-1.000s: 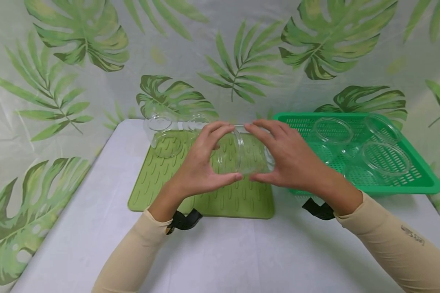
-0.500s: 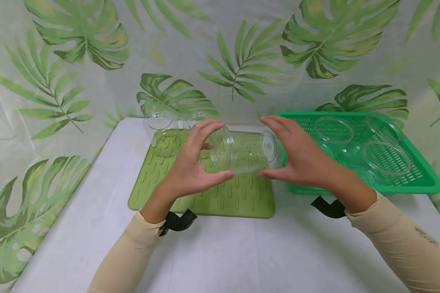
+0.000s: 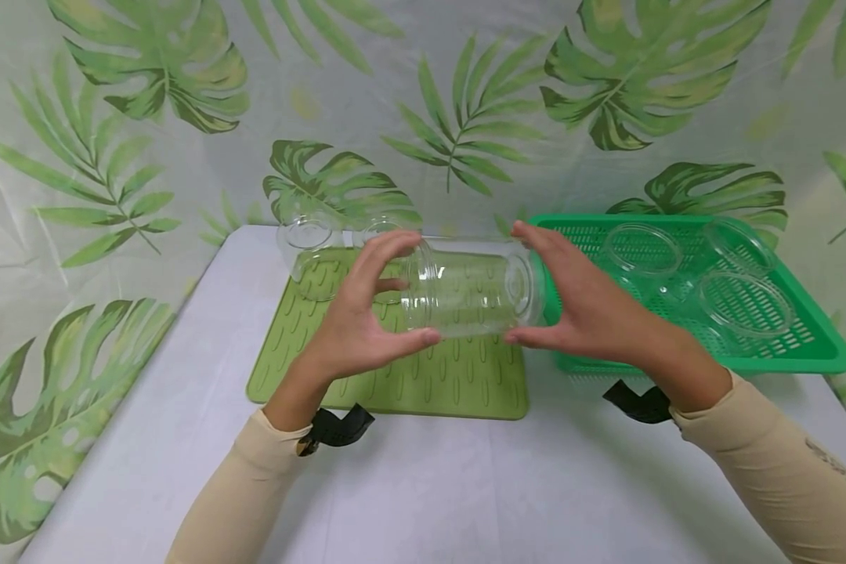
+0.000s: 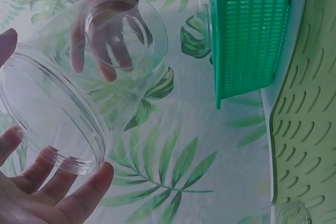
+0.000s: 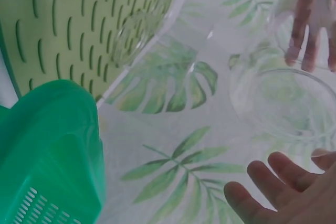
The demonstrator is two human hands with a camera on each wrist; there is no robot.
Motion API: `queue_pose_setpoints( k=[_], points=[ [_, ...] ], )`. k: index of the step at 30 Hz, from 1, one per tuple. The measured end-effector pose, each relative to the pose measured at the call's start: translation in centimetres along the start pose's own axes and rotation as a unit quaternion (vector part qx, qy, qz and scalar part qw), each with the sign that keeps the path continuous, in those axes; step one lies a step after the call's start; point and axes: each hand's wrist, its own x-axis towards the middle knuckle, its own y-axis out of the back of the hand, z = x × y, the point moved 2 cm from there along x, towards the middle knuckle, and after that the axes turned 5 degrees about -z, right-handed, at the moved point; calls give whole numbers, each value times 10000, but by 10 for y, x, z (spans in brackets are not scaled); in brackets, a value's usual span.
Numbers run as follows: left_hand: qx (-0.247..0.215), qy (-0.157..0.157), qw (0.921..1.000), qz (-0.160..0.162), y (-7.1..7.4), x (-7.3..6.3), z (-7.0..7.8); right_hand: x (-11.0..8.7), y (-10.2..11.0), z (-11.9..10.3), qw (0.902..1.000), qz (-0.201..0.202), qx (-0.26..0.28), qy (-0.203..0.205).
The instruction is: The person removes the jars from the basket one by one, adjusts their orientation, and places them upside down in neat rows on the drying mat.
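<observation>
A clear, see-through cup (image 3: 468, 301) lies sideways in the air between both hands, over the green mat (image 3: 437, 395). My left hand (image 3: 352, 317) grips it round the ridged rim, thumb below and fingers above. At the other end, my right hand (image 3: 585, 309) spans the round bottom, its thumb and fingers at opposite edges. In the left wrist view the wide mouth of the cup (image 4: 50, 114) faces the left palm, and fingers of the right hand (image 4: 113, 40) show through the bottom. The right wrist view has the right hand's fingers (image 5: 278, 182) spread beside the cup.
Two more clear cups, a left one (image 3: 309, 262) and a right one (image 3: 381, 227), stand at the mat's back left. A green plastic basket (image 3: 705, 364) at right holds several clear cups (image 3: 743, 305). A leaf-patterned cloth (image 3: 458, 133) hangs behind the white table (image 3: 451, 486).
My hands have moved apart, the left one leftward to the rim and the right one rightward to the bottom. More of the cup's side now shows between them.
</observation>
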Motion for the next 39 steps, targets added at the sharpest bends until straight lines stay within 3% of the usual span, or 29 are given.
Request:
queue_pose_setpoints(
  k=[10,16,20,26,29,33,39],
  points=[
    [-1141,278,9931,79,4,-2,-3,-3,2,-3,9957,-4,892,248],
    [-1649,179,9860,139,3,-2,-7,-1,-3,-5,9832,197,1684,683],
    [-2140,96,9766,176,1,-2,-9,1,-5,-7,9735,403,1969,1088],
    [-2958,-36,9549,253,-2,-2,-11,5,-6,-12,9456,674,2526,1935],
    [-3239,-143,9456,266,-4,0,-11,7,-6,-15,9375,808,2705,2035],
    [-3348,-181,9418,247,-6,1,-13,7,-5,-18,9358,879,2802,1950],
    [-3223,89,9466,-35,-7,-4,-19,6,-3,-19,9447,859,2708,1637]
  ],
)
